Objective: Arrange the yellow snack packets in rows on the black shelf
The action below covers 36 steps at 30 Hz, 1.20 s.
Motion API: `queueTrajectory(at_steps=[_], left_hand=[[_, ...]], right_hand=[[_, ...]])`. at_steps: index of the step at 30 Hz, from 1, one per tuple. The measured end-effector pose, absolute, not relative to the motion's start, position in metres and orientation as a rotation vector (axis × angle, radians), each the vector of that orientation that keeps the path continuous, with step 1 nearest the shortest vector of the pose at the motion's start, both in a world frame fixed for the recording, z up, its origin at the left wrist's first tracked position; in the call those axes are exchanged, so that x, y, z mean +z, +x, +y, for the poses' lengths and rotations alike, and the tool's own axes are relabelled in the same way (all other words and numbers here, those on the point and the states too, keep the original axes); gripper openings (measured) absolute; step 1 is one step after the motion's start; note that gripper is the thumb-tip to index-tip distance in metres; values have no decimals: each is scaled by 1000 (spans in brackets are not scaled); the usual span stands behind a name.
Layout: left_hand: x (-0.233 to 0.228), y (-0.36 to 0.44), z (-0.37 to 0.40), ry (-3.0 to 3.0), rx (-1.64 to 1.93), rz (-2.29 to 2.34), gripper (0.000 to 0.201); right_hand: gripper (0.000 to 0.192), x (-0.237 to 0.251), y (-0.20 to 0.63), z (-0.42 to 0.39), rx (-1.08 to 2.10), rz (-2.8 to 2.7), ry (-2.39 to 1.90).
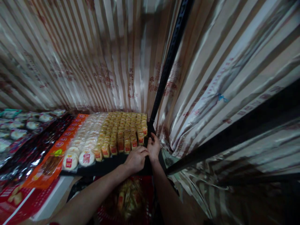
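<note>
Both my hands meet at the front right corner of a dark shelf (105, 167). My left hand (136, 158) rests knuckles-up on the shelf's front edge, fingers curled; what it holds, if anything, is hidden. My right hand (153, 147) touches the corner beside the black upright post (164, 75), fingers bent against the nearest yellow snack packs (122, 131), which stand in tight rows. Left of them lie rows of round white cakes in clear wrap (79, 156).
Orange packets (50, 164) and dark glossy packs (25, 156) fill the shelf's left side. A red basket with wrapped snacks (127, 197) sits below my arms. Striped shiny curtain (93, 56) hangs behind and to the right. A black shelf rail (234, 134) crosses at right.
</note>
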<state>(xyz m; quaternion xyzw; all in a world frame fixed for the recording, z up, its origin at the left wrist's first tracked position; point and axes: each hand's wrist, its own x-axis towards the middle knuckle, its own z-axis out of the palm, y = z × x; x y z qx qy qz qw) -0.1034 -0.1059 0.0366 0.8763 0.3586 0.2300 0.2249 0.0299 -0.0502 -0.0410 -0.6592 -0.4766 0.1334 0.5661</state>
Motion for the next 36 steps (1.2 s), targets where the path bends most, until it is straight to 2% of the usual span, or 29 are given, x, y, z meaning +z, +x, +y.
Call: queueTrajectory(at_steps=[7,19,26,29,33,36], left_hand=[[-12,-128,-164,2131,642,1117,41],[-12,-159,-201,1989,759,1176,34],[-38,-169,-229,2003,746,1161,32],[-56,-175,-241,1962,651,1178,30],[-81,-185,-250,1793,348,1392,33],[-97,-194,-249,1638,70,1570,31]], right_hand=[[31,-37,9,-84,444,-1195,-1493],[29,-46,6,-78,399,-1352,-1392],[26,-41,5,-88,473,-1315,-1435],[26,-33,0,-99,501,-1268,-1468],[32,-20,-16,-138,518,-1153,-1470],[27,-23,-36,-181,616,-1338,-1372]])
